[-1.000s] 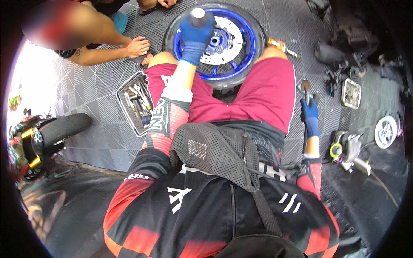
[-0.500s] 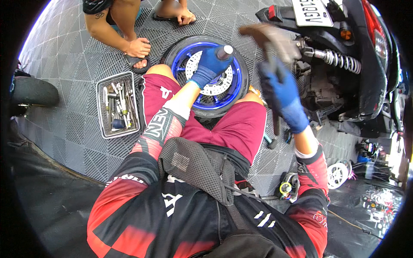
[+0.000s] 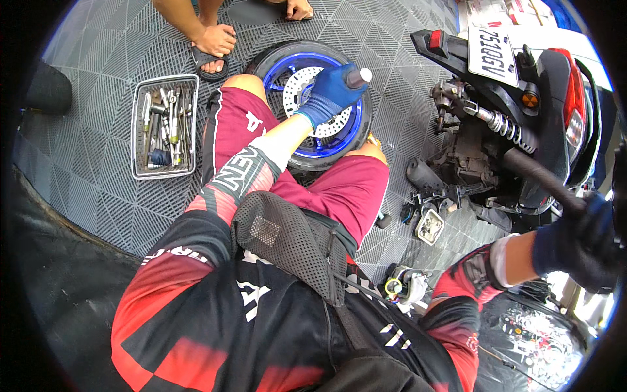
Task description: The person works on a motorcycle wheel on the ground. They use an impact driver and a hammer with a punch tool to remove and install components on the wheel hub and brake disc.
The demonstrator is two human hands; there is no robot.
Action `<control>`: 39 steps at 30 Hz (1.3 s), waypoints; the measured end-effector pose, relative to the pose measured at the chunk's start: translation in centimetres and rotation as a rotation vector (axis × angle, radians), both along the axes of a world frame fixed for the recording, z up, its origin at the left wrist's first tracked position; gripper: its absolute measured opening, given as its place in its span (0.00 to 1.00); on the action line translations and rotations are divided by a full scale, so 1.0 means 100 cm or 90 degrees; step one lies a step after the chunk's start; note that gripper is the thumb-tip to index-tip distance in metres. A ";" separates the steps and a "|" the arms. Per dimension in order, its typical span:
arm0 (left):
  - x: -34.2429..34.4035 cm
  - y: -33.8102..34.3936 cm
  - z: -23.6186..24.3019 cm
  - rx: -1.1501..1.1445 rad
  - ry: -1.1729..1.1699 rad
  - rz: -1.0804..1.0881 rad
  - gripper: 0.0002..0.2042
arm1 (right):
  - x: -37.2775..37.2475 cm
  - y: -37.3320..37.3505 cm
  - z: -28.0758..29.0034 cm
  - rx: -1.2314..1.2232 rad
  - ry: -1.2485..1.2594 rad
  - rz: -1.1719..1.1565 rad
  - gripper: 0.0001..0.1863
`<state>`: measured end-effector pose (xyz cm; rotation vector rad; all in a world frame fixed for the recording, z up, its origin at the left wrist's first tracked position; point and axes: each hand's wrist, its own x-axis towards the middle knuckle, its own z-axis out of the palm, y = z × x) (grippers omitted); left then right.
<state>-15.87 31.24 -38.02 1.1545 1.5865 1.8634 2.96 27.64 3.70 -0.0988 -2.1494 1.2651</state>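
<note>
Between my knees a motorcycle wheel (image 3: 315, 48) lies flat, with a blue rim and a silver drilled brake disc (image 3: 296, 88). My left hand (image 3: 332, 95), in a blue glove, is closed around a metal cylinder (image 3: 358, 78) over the wheel's centre; its rounded top sticks out of the fist, its lower end is hidden. Far out to the right, my gloved right hand (image 3: 575, 245) is closed on a hammer (image 3: 539, 173). The dark handle points up and left from that fist; the hammer's head is lost at the dark rim of the view.
An open tray (image 3: 134, 134) of sockets and wrenches stands left of my knee. Past the wheel are another person's hand (image 3: 217, 40) and sandalled foot. A motorcycle's rear end (image 3: 552, 81) with a shock absorber (image 3: 503, 125) is at right, near a small parts tray (image 3: 430, 227).
My right hand has swung the hammer from beside the wheel out to the far right. My left hand keeps its hold on the cylinder. The whole view has shifted somewhat.
</note>
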 end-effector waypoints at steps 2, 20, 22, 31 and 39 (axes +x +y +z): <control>-0.006 -0.005 0.004 -0.023 0.020 0.036 0.13 | -0.013 -0.003 -0.023 -0.061 0.051 0.074 0.20; -0.010 0.000 0.008 -0.074 0.151 -0.255 0.12 | -0.048 -0.011 -0.219 -0.476 -0.482 -0.398 0.11; -0.008 0.001 0.004 -0.090 0.145 -0.192 0.13 | -0.050 -0.012 -0.216 -0.479 -0.492 -0.395 0.12; -0.012 0.010 -0.005 -0.065 0.093 -0.216 0.15 | -0.046 -0.019 -0.225 -0.457 -0.447 -0.409 0.14; -0.012 0.014 -0.008 -0.065 0.108 -0.227 0.15 | 0.012 0.028 -0.031 -0.101 -0.087 -0.206 0.09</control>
